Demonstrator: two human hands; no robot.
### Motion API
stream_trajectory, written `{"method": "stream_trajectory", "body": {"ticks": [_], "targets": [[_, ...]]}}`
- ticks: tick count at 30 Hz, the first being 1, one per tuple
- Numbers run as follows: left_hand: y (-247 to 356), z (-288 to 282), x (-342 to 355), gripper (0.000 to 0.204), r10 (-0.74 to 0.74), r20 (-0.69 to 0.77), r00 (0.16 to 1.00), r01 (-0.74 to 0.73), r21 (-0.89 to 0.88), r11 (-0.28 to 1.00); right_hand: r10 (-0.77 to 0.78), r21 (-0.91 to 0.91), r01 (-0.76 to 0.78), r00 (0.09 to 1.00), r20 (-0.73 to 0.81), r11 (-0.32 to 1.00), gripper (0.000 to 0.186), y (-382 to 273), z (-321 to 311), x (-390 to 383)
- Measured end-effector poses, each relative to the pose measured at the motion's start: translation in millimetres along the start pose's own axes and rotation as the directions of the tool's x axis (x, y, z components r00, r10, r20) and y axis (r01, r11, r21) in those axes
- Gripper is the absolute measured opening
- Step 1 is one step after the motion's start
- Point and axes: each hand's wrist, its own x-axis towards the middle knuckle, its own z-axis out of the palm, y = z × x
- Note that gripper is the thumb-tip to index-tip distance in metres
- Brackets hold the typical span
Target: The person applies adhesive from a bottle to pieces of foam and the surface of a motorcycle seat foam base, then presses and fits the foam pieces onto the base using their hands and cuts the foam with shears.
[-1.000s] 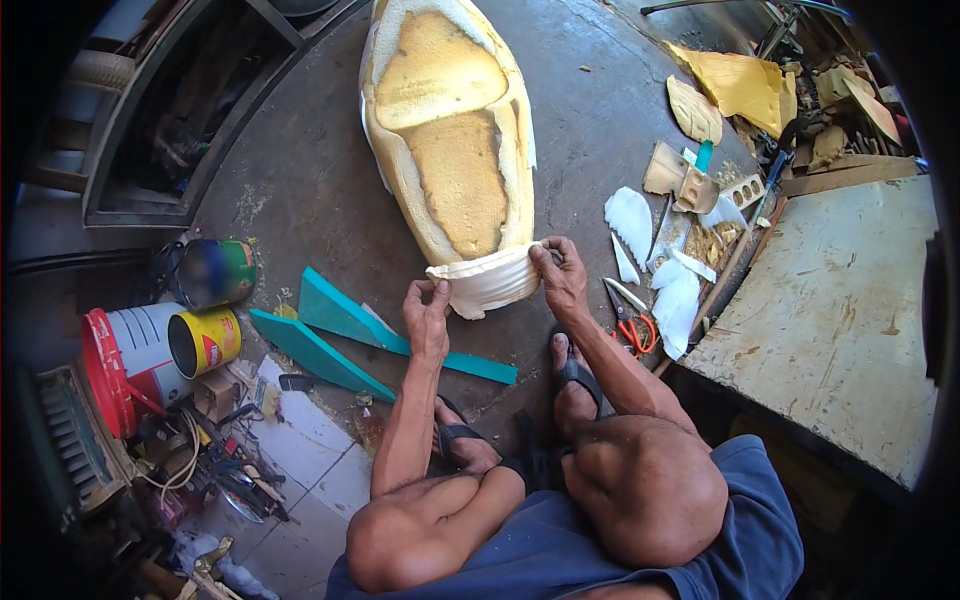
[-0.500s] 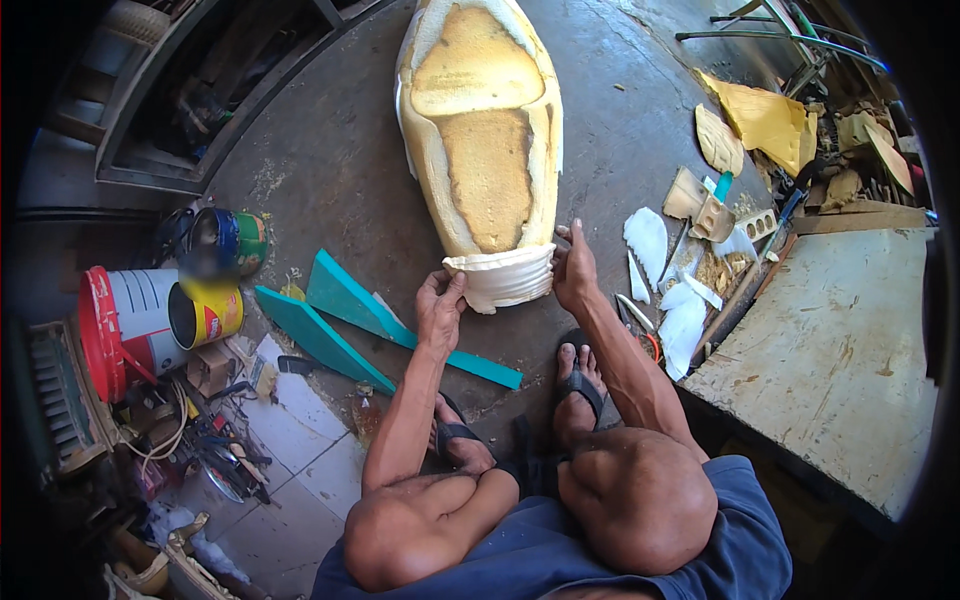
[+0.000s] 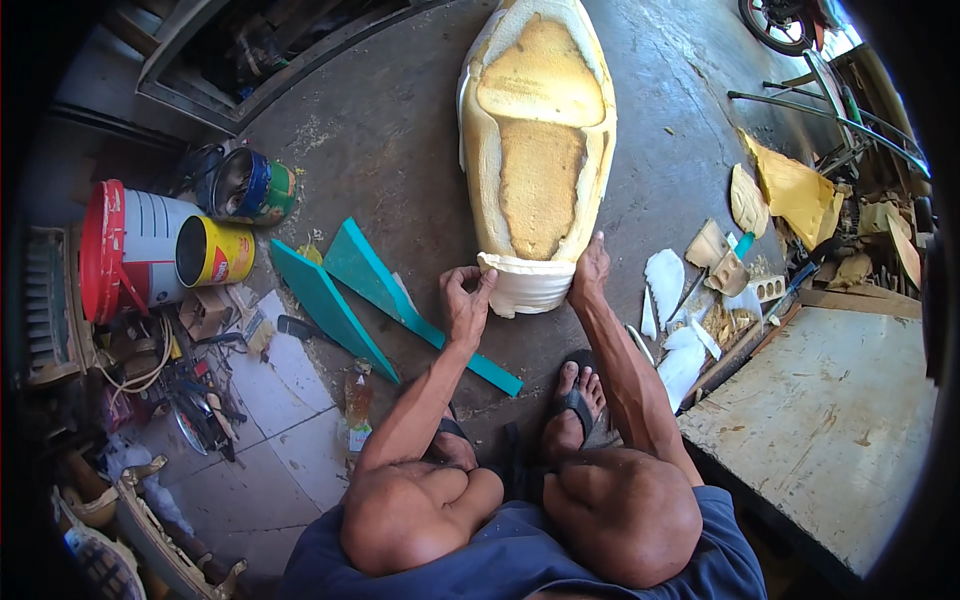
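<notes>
A long cream foam piece (image 3: 540, 180), tapered toward the far end, with two recessed yellow panels, lies on the concrete floor. A ribbed white band (image 3: 527, 292) sits across its near end. My left hand (image 3: 470, 295) pinches the band's left edge between thumb and fingers. My right hand (image 3: 590, 270) is at the right side of the same end, fingers along its edge and partly hidden by it. Two teal offcuts (image 3: 325, 310) lie left of my hands, and white scraps (image 3: 667, 290) lie to the right.
Buckets and cans (image 3: 140, 250) stand at left, above cords and tools (image 3: 195, 410). Yellow foam scraps (image 3: 780, 185), wood and metal poles (image 3: 830, 110) crowd the right. A pale board (image 3: 800, 430) lies at near right; a motorbike wheel (image 3: 775, 25) shows at far right.
The foam piece and both my hands have shifted rightward in the view, while the buckets appear higher. My right hand's fingers have moved from atop the band to along its side.
</notes>
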Motion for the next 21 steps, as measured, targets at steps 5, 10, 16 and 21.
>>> {"method": "stream_trajectory", "body": {"ticks": [5, 10, 16, 21], "targets": [[8.3, -18.4, 7.9, 0.060, -0.003, -0.069, 0.998, 0.021, 0.250, 0.968, -0.029, -0.023, 0.028, 1.000, -0.004, 0.999, 0.059, -7.6, -4.4, -0.6], [32.3, 1.2, -7.5, 0.042, -0.026, 0.129, 0.991, 0.069, -0.343, 0.937, -0.065, -0.008, 0.065, 0.998, 0.016, 0.998, 0.064, -9.7, -14.1, -6.0], [38.7, -3.2, -11.3, 0.030, 0.143, 0.131, 0.981, -0.124, -0.146, 0.982, -0.128, -0.196, 0.132, 0.991, 0.035, 0.972, 0.072, -32.7, -8.3, -31.9], [35.6, -14.2, -6.4, 0.020, 0.342, -0.002, 0.940, -0.340, -0.091, 0.936, -0.116, -0.384, 0.101, 0.993, -0.017, 0.918, 0.078, -44.6, 7.0, -34.8]]}}
